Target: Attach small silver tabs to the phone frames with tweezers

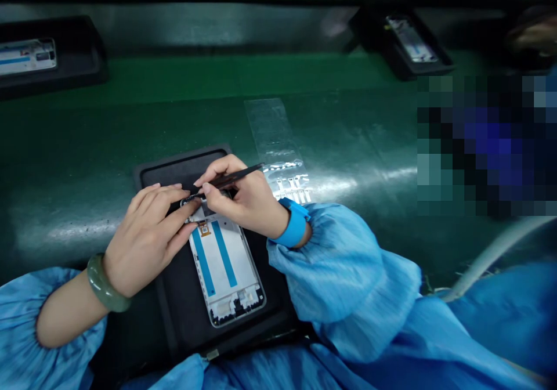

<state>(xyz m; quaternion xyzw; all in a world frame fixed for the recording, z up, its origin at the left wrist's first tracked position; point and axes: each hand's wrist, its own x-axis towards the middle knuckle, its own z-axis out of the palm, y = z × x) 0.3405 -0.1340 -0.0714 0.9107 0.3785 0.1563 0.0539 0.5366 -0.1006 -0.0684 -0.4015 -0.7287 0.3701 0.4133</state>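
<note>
A silver-white phone frame (217,262) with two blue strips and a small orange flex connector (204,229) lies at a slant in a black tray (178,314). My left hand (145,233) is at the frame's top left corner, its fingers bent over the edge and its thumb near the connector. In my right hand (250,201) is a pair of dark tweezers (241,174), pinched between thumb and fingers. Their tip points left to the top end of the frame, beside my left fingertips. My fingers hide what lies at the tip.
A clear plastic sheet (272,126) with small pale pieces (293,190) lies right of the tray on the green bench. Further back are black trays (82,53) (402,65) holding other phone frames. A blurred hand (533,36) shows at the far right, above a pixelated patch.
</note>
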